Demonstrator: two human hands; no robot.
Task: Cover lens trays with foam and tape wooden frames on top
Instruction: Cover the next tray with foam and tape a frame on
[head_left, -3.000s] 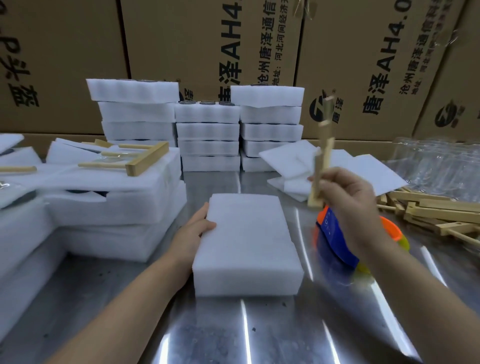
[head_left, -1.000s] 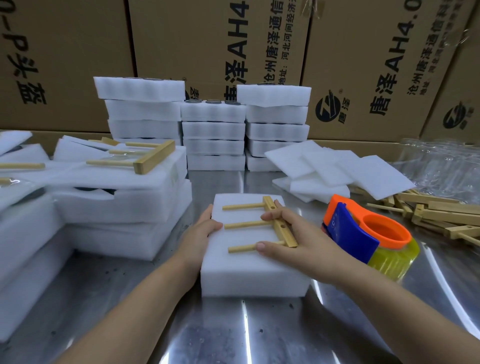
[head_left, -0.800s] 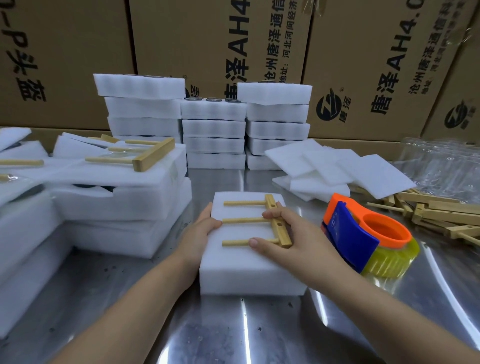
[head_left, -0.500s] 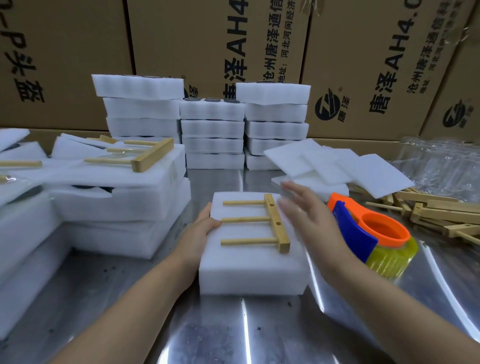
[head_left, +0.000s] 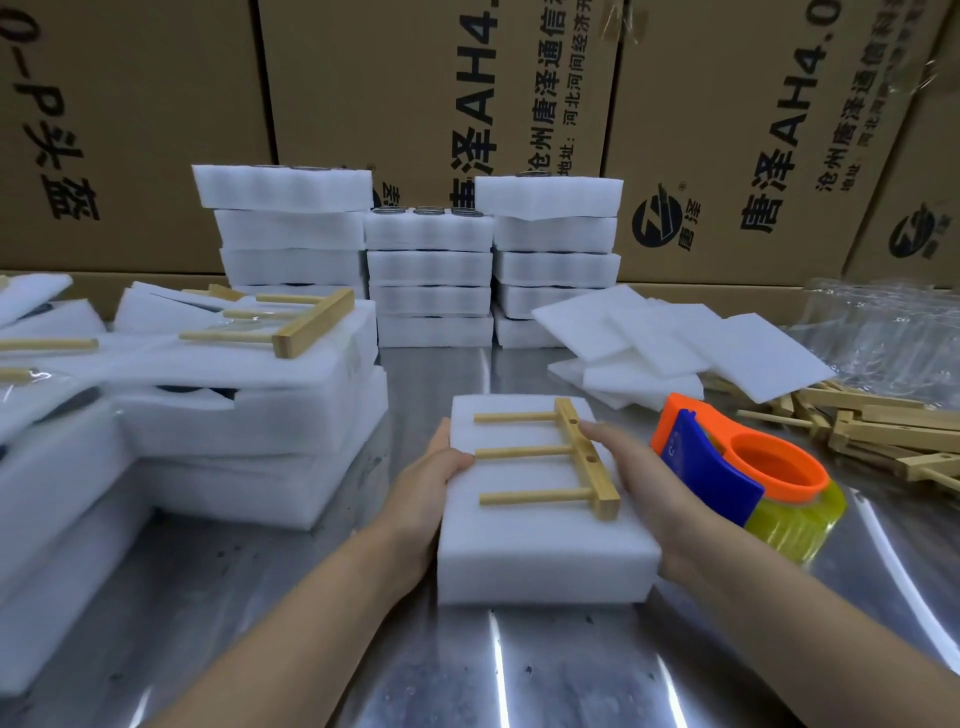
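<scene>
A white foam-covered tray (head_left: 540, 551) lies on the metal table in front of me. On its top rests a wooden frame (head_left: 587, 457), one bar with three dowels pointing left. My left hand (head_left: 423, 488) grips the tray's left side, thumb hooked over the top edge. Along the tray's right edge lies my right hand (head_left: 649, 483), its fingers straight and reaching beside the frame's bar. An orange and blue tape dispenser (head_left: 748, 478) with yellow tape stands just right of that hand.
Stacks of foam trays (head_left: 431, 270) line the back, in front of cardboard boxes (head_left: 415, 93). Trays with a taped frame (head_left: 291, 322) are piled on the left. Loose foam sheets (head_left: 691, 343), spare wooden frames (head_left: 883, 431) and clear plastic (head_left: 883, 332) lie on the right.
My right hand set the frame on the foam, lifted away toward the dispenser, then came back down onto the tray's right edge. My left thumb now lies over the top edge.
</scene>
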